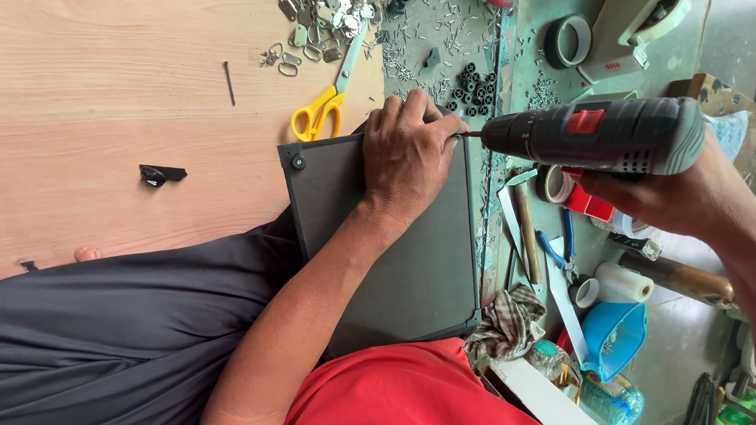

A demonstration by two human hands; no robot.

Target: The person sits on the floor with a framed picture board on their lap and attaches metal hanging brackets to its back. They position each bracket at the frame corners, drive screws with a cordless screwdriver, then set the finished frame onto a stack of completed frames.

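Note:
A dark grey flat panel with black corner pieces lies across my lap and the wooden board. My left hand presses down on its upper edge, fingers pinched at the spot where the drill bit meets it. My right hand grips a grey and black cordless drill with a red switch. The drill points left, its tip touching the panel's edge right by my left fingertips.
Yellow-handled scissors lie just above the panel. Several metal rings, small nails and black caps are scattered above. A tape dispenser, tape rolls, blue-handled pliers, a checked rag and a blue tub crowd the green bench.

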